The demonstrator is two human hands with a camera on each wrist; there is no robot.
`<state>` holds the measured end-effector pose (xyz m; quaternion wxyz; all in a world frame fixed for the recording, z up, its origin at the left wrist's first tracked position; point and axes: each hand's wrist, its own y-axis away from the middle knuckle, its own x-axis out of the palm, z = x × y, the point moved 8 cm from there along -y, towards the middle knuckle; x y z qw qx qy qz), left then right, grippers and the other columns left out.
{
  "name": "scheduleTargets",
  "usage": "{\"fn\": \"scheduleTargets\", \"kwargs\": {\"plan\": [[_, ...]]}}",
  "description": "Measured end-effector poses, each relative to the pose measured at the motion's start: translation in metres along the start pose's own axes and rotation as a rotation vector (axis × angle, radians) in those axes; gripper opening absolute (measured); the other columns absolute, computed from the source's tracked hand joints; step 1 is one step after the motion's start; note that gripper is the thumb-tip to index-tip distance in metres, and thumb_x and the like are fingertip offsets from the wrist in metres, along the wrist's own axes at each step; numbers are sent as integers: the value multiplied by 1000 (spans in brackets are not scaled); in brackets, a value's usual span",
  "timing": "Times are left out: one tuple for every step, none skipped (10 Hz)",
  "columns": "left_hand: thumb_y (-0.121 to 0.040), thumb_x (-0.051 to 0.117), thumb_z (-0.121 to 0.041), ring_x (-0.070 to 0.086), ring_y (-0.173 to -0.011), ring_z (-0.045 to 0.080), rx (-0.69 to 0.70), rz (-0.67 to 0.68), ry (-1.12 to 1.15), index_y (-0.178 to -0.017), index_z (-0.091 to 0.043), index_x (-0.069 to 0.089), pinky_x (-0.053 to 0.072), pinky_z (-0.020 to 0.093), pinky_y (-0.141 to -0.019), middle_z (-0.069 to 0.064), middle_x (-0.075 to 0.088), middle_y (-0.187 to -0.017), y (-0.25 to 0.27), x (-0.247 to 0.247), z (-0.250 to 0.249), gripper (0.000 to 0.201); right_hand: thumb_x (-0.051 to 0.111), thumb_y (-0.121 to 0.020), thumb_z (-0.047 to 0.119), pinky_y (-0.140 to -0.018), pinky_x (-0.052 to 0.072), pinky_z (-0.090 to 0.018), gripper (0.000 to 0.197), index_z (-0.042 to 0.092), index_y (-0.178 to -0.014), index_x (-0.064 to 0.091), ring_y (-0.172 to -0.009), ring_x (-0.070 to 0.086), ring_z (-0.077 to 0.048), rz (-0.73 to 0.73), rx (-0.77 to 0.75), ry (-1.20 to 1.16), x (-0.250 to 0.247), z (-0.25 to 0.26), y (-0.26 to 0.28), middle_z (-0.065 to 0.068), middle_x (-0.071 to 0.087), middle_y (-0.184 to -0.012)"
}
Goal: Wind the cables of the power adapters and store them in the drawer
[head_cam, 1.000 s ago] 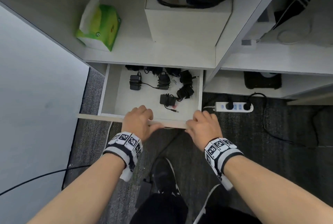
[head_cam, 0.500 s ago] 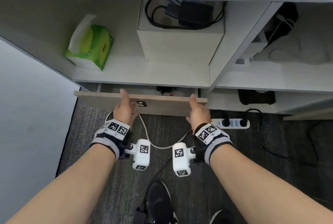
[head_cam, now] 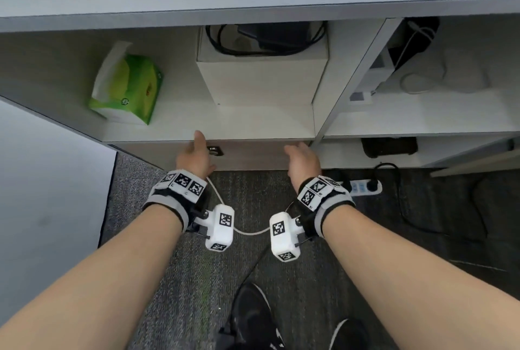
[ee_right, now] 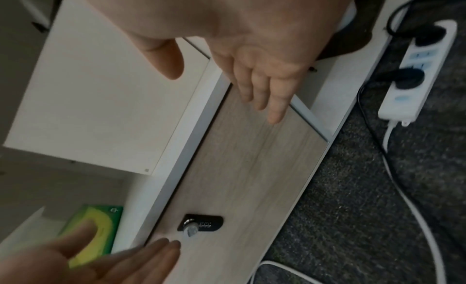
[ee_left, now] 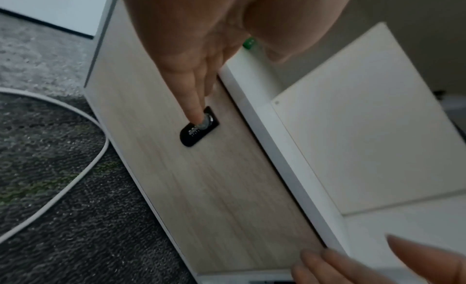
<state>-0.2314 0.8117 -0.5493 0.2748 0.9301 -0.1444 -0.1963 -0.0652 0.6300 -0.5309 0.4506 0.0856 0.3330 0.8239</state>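
Note:
The wood-fronted drawer (head_cam: 253, 154) sits pushed in flush under the shelf, so the power adapters inside are hidden. My left hand (head_cam: 197, 151) lies open against the drawer front (ee_left: 214, 178), its straight fingers (ee_left: 196, 97) reaching down to the black combination lock (ee_left: 199, 128). My right hand (head_cam: 299, 157) is open too, with its straight fingers (ee_right: 267, 93) at the right end of the drawer front (ee_right: 239, 168). Neither hand holds anything. The lock (ee_right: 201, 222) also shows in the right wrist view, beside my left hand's fingertips (ee_right: 156, 248).
On the shelf above stand a green tissue pack (head_cam: 126, 88) and a white box (head_cam: 261, 79) with a black adapter and cable (head_cam: 267, 37) on top. A white power strip (head_cam: 363, 186) and cables lie on the grey carpet at right. My shoes (head_cam: 253, 318) are below.
The drawer went from wide open with adapters showing to fully shut. Both hands moved from gripping its top edge to lying flat on its front.

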Motion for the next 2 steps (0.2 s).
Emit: {"fn": "scheduleTargets", "kwargs": {"plan": [[-86,46,-60,66,-88,26,63,22,-189,-113,-11,58,55,45,-88,13,64,-107,20,8,-20,57,51,-96,27,-97,23,-19,53,14,-146,39,-137,38,-18,-41,-55,-13,-26,13,27,-1,42,-148],[-75,54,-63,68,-92,25,159,123,-312,-125,-20,57,55,47,-87,7,66,-116,50,26,-51,66,53,-96,29,-95,26,-20,50,17,-143,41,-133,42,-18,-72,-91,-3,-56,40,64,-1,45,-146]]}}
